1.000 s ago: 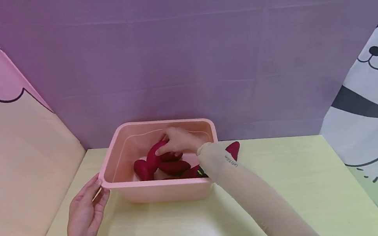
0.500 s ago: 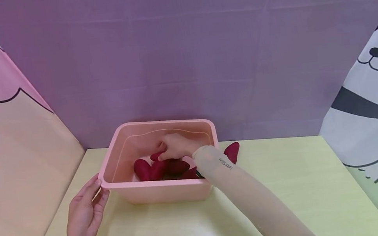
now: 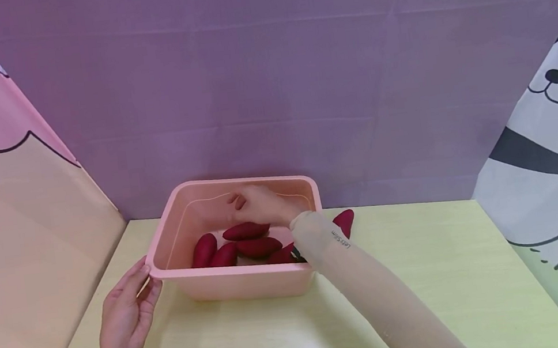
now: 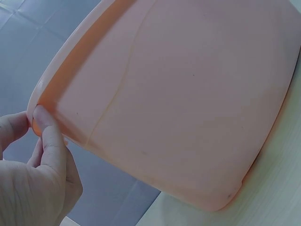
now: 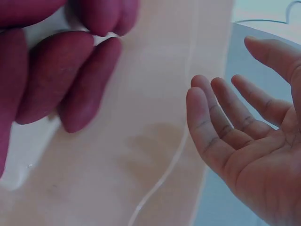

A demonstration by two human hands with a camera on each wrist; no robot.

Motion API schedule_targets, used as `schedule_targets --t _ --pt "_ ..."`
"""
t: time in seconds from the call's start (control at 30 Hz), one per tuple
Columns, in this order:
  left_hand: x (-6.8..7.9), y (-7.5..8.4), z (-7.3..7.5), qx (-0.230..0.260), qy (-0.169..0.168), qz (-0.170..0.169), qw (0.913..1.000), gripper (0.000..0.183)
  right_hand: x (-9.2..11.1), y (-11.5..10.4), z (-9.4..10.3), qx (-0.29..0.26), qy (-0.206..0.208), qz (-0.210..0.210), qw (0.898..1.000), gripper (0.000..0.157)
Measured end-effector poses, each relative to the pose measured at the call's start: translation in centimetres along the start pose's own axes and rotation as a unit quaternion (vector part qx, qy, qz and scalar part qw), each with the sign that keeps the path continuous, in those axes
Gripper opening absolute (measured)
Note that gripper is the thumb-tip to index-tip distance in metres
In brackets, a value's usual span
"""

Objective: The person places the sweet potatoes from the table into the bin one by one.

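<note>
My left hand (image 3: pixel 125 317) pinches the rim of a pink plastic bin (image 3: pixel 245 284) at its front left corner; thumb and fingers at the edge show in the left wrist view. Inside the bin lie several dark red sweet potatoes (image 3: pixel 259 248), most of them close together along the front wall. My right hand (image 3: pixel 261 205) hovers within the bin, near the back wall and over the rearmost sweet potato (image 3: pixel 246 231). In the right wrist view its fingers are spread and loosely bent, with nothing between them, apart from the sweet potatoes (image 5: pixel 56 75).
Another sweet potato (image 3: pixel 345 222) lies just right of the bin, partly hidden behind my right sleeve (image 3: pixel 370 279). The pale table (image 3: pixel 427 272) meets a purple backdrop (image 3: pixel 298 78) behind the bin, with printed cloths at the left and right.
My right hand has let go of a sweet potato, which now lies among the others at the front of the bin. The hand has lifted toward the back wall. My left hand stays put.
</note>
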State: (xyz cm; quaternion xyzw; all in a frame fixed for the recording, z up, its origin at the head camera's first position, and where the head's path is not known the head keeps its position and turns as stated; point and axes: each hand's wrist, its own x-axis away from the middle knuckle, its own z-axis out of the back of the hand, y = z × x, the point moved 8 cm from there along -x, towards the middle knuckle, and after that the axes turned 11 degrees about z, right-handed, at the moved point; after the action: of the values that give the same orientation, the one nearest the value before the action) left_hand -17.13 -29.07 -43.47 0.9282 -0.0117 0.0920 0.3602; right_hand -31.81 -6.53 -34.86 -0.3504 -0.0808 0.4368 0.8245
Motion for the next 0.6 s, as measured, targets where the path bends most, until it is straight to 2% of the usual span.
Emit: schedule_targets --t 0.1,0.17,0.4,0.5,0.6 --pt "0.0 0.1 0.0 0.002 0.0 -0.001 1.0 0.024 0.1 -0.1 1.0 -0.066 0.027 -0.043 0.997 0.03" --pt "0.0 0.1 -0.1 0.004 -0.002 -0.003 1.0 0.024 0.3 -0.6 1.9 -0.06 0.031 -0.055 0.996 0.036" --pt "-0.2 0.1 0.0 0.0 -0.001 -0.002 1.0 0.024 1.9 -2.5 6.6 -0.018 0.066 -0.027 0.997 0.038" --pt "-0.3 0.0 0.0 -0.001 0.001 0.0 1.0 0.024 3.6 -2.0 8.1 -0.01 0.081 -0.024 0.996 0.037" --pt "-0.3 0.0 0.0 -0.001 0.0 0.002 1.0 0.024 5.8 -0.8 9.4 -0.028 0.1 -0.043 0.994 0.04"
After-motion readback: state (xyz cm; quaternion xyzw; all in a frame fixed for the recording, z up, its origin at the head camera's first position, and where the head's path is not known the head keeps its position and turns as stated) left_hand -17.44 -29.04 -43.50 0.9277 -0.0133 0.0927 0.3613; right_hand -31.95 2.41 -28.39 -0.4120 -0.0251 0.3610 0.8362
